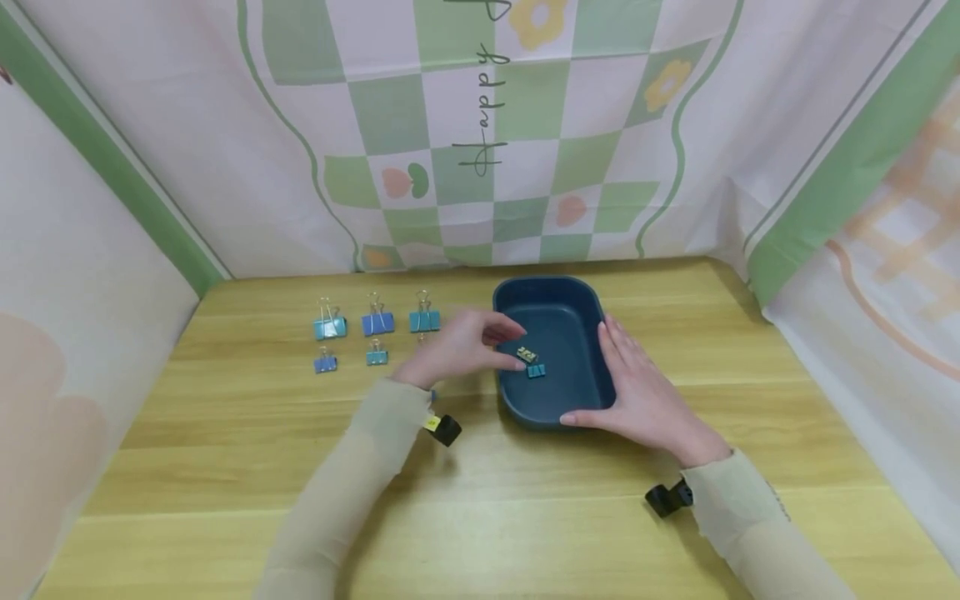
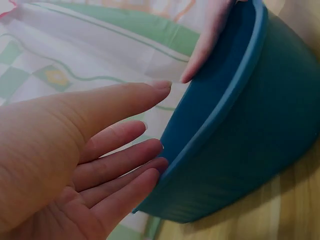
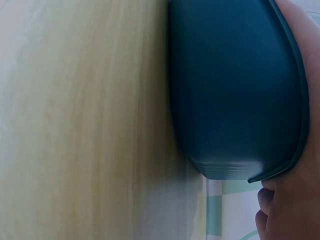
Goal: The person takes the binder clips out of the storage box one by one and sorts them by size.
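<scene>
A dark blue plastic basin (image 1: 558,408) stands on the table. Two small binder clips lie on its floor: a teal one (image 1: 536,371) and a gold-toned one (image 1: 527,355). My left hand (image 1: 468,346) reaches over the basin's left rim, its thumb and fingers apart with nothing between them. In the left wrist view, the fingertips (image 2: 159,162) are right at the basin's rim (image 2: 220,107). My right hand (image 1: 645,392) holds the near right corner of the basin, thumb along the near rim and fingers over the right one.
Left of the basin stand larger binder clips in a row: light blue (image 1: 330,327), blue (image 1: 377,323) and teal (image 1: 424,321). Before them are smaller ones, blue (image 1: 326,363) and teal (image 1: 377,357), with another partly behind my left hand. A patterned curtain (image 1: 465,208) hangs behind the wooden table (image 1: 510,533).
</scene>
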`<state>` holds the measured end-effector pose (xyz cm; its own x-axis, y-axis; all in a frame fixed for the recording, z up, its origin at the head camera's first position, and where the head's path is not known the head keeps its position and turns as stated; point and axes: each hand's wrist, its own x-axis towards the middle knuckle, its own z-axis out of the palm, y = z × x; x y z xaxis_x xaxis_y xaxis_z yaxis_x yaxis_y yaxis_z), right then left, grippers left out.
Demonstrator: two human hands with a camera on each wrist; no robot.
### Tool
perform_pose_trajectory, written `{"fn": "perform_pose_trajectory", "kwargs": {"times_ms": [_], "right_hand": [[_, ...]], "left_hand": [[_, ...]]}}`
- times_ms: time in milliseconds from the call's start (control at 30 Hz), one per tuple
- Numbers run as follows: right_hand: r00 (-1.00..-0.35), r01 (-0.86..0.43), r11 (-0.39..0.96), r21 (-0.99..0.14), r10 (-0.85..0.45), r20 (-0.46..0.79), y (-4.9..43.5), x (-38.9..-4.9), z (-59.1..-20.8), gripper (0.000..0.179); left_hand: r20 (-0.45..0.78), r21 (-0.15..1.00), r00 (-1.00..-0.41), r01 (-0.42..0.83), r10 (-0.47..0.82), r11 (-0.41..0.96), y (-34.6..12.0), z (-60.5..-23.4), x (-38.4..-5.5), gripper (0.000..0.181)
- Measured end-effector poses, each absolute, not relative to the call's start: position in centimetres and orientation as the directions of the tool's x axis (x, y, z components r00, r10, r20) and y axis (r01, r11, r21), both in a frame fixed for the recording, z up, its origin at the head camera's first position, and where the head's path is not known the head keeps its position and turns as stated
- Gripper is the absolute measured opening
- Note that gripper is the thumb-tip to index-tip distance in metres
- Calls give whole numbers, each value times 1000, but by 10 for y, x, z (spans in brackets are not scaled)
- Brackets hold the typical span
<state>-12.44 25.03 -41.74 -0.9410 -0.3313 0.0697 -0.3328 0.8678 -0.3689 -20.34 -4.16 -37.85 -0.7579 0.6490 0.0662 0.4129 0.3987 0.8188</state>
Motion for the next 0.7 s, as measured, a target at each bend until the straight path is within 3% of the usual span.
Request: {"fn": "perform_pose_trajectory", "kwargs": {"times_ms": [700], "right_hand": [[-934, -356, 909, -215, -344, 93, 261, -117, -408, 133]], "left_hand": [[37, 782, -755, 429, 654, 452, -28, -379, -200, 55]]}}
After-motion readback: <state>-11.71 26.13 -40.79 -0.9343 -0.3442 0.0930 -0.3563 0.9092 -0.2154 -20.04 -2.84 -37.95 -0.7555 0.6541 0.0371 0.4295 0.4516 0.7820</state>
